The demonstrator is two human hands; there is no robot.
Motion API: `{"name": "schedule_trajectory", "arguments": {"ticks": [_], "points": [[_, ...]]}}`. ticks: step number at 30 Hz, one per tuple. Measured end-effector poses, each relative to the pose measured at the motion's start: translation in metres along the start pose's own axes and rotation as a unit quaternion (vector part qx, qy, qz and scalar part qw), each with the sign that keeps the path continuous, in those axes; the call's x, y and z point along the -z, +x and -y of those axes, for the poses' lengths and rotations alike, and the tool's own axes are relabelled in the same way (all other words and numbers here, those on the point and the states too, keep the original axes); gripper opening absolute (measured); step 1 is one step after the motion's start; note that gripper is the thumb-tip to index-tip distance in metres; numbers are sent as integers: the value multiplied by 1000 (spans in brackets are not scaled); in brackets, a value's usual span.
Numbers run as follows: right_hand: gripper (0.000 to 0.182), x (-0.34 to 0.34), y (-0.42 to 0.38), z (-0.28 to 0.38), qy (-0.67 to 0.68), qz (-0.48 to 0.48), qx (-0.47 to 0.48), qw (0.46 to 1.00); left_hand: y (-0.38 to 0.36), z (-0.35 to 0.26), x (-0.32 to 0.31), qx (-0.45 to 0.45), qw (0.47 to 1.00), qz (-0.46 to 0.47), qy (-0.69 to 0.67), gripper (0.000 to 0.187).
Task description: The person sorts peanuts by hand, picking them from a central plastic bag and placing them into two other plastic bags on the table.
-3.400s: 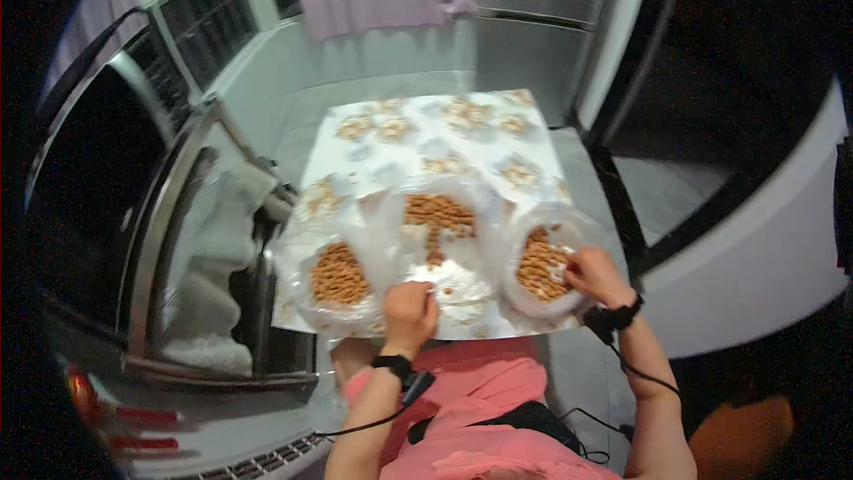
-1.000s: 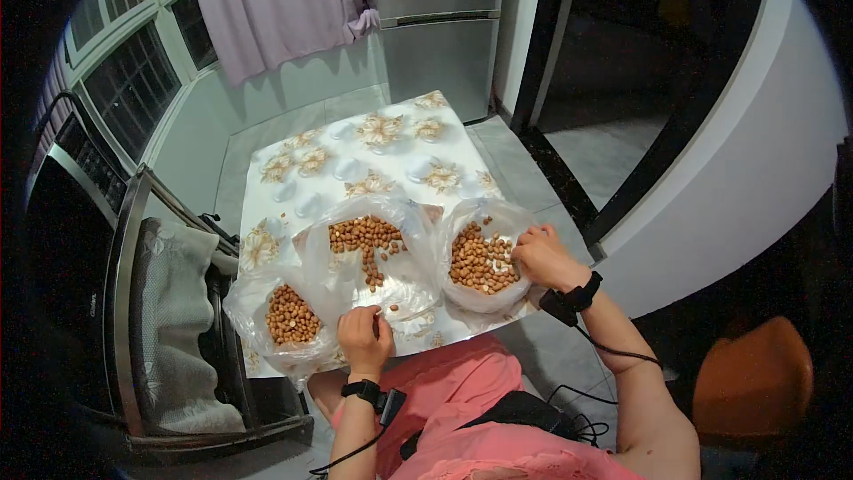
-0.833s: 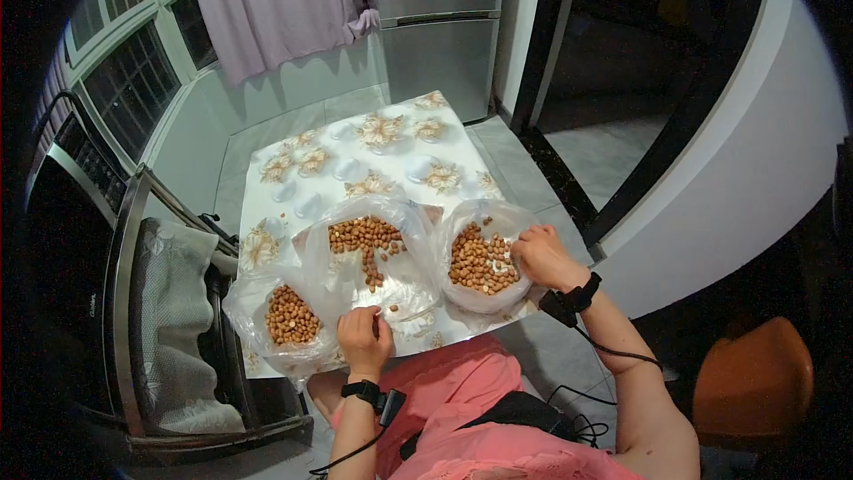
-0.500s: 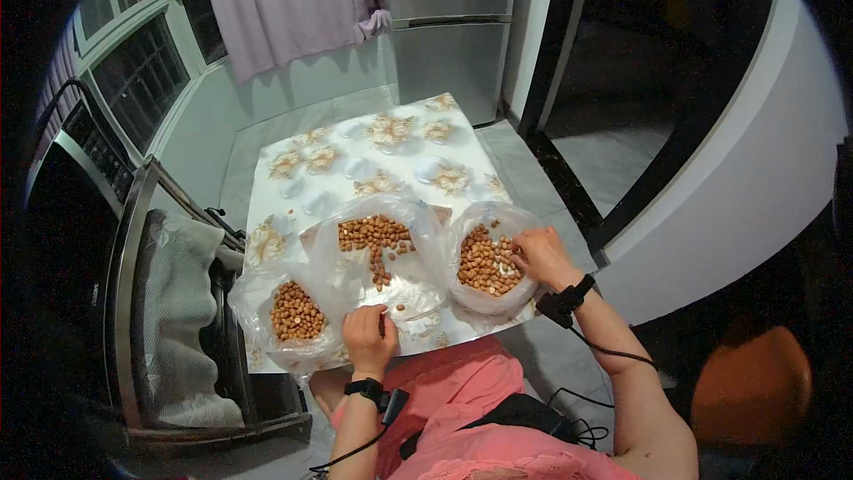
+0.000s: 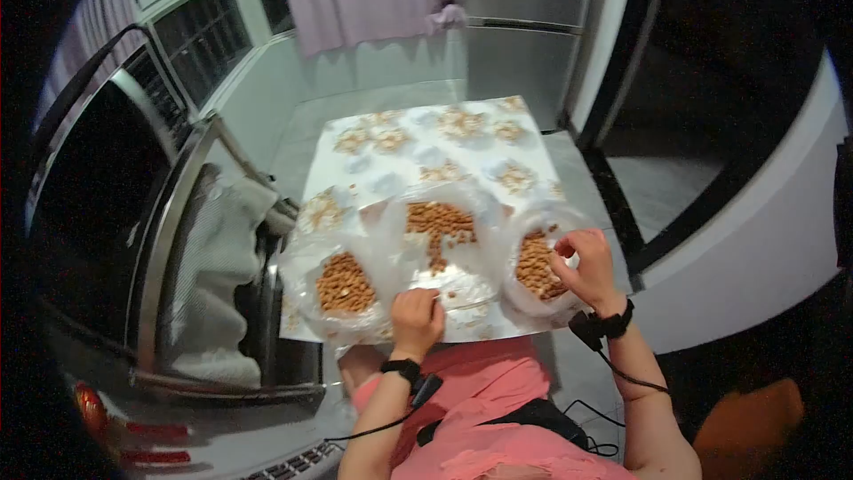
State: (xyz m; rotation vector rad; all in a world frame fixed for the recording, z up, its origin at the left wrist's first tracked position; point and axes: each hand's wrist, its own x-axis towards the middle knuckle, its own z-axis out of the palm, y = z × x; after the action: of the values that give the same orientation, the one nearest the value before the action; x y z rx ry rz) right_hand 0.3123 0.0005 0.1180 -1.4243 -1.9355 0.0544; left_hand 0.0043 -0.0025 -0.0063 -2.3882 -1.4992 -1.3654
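Three clear plastic bags of brown nuts, which look like shelled peanuts, lie open on the table. My right hand [image 5: 590, 268] is over the right bag [image 5: 569, 213], thumb and index finger curved into a pinch at its peanuts [image 5: 536, 265]. Whatever is between those fingertips is too small to make out. At the front rim of the middle bag [image 5: 487, 222], my left hand [image 5: 416, 322] rests with curled fingers, their tips hidden. Farther back in that bag are more peanuts [image 5: 440, 220], with one loose peanut [image 5: 451, 295] near my left fingers. The left bag [image 5: 302, 276] holds a heap of peanuts [image 5: 345, 284].
A flowered cloth covers the small table [image 5: 426, 138]. To the left stands a metal-framed rack [image 5: 169, 249] with a white cloth [image 5: 213, 276]. A fridge [image 5: 520, 62] and a curtain [image 5: 364, 0] are behind. Cables hang from both wrist straps.
The view has shifted, so the table appears farther right and slightly higher. My right hand has stayed at the right bag, its pinch more visible. My left hand remains at the middle bag's front.
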Motion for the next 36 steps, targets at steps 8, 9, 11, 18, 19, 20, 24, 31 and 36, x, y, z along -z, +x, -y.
{"name": "schedule_trajectory", "arguments": {"ticks": [8,9,11,18,19,20,24,31,36], "points": [[18,-111,7,149,243,105,234,935,-70,64,-76,211,862,-61,-456,21],[18,-128,9,156,246,101,238,934,-66,64,-75,207,865,-62,-452,21],[18,-152,14,171,205,114,248,940,-53,59,-68,191,920,11,-341,22],[19,-211,25,193,161,164,193,954,-9,23,-21,139,965,220,13,27],[21,-217,23,194,168,161,208,950,-6,16,-12,121,971,205,10,26],[21,-212,21,198,168,164,211,949,-5,11,-5,105,976,191,6,25],[27,-212,3,195,149,251,254,922,-2,-1,7,49,993,108,12,30],[36,-220,-5,191,183,271,310,893,-7,8,-3,-2,998,59,-24,29],[49,-218,-1,192,230,292,246,895,-7,10,-4,14,996,71,-46,28]]}}
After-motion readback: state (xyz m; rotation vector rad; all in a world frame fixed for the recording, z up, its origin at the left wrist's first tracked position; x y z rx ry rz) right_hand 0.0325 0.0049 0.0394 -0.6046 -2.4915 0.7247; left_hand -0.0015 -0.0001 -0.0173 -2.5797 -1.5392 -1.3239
